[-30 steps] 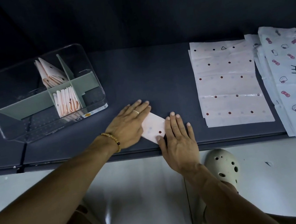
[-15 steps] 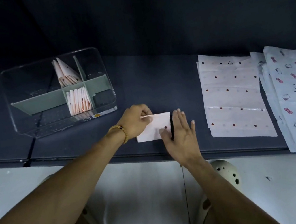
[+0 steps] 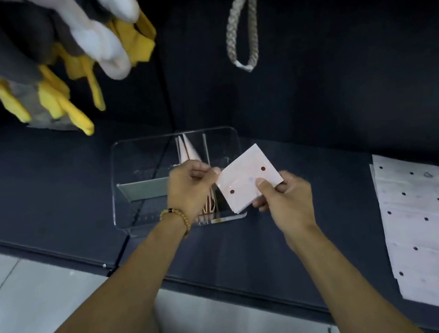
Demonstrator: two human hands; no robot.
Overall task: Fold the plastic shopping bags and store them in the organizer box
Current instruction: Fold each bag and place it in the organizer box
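Note:
A folded white bag with dark dots point(image 3: 248, 179) is held in the air just above the right side of the clear organizer box point(image 3: 136, 150). My right hand point(image 3: 283, 199) pinches its lower right edge, thumb on top. My left hand point(image 3: 191, 187) pinches its left corner and hovers over the box's middle compartments. Inside the box, folded pinkish bags point(image 3: 188, 149) stand upright in a rear compartment, and more show below my left wrist. Grey-green dividers point(image 3: 144, 189) split the box.
A stack of flat dotted bags point(image 3: 432, 223) lies on the dark counter point(image 3: 331, 198) at the right. Yellow and white hanging items point(image 3: 68, 60) and a braided rope loop point(image 3: 240, 20) hang above. Pale floor shows below the counter edge.
The folded bag has been lifted off the counter and carried left over the organizer box. Both hands now pinch it instead of pressing it flat. The view has tilted up and leftward.

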